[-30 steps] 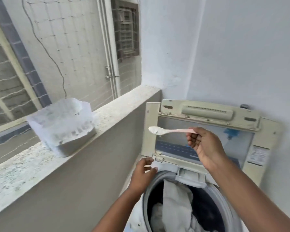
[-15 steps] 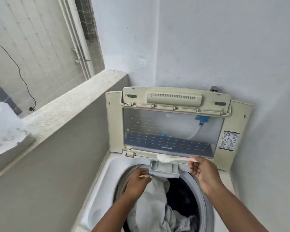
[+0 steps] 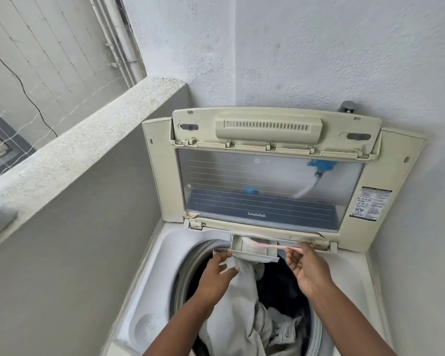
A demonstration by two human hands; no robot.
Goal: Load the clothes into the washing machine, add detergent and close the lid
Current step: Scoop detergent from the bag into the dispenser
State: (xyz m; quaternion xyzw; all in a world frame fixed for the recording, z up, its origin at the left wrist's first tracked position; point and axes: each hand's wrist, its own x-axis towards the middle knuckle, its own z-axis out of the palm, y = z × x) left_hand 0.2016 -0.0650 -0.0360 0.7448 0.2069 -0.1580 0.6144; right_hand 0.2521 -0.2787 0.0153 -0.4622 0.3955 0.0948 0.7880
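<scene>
Pink plastic scoop [image 3: 265, 244] is sitting pinched in the right hand [image 3: 307, 269], grip closed on the handle end, bowl reaching into the detergent drawer [image 3: 253, 250] with white powder in it. The left hand [image 3: 217, 269] is steadying that drawer from below at its left corner; fingers look curled against the drawer edge, though blur is making the exact hold unclear.

Landmark is the drawer: it is pulled out at the back rim of the tub opening. Just below it the clothes [image 3: 244, 304], pale grey and dark pieces, are lying inside the drum [image 3: 183, 273]. Directly behind and above it the lid [image 3: 272, 181] is standing upright against the wall.

Progress, as a judgement: loading is looking done, detergent is going in right now, closing the drawer and the lid is still left.

Writing: a faint LG mark is showing reversed through the lid glass, up and right of the drawer. A small white word near the glass bottom edge is mirrored and not readable. The warning sticker [image 3: 370, 202] on the right lid frame is too small to read.
</scene>
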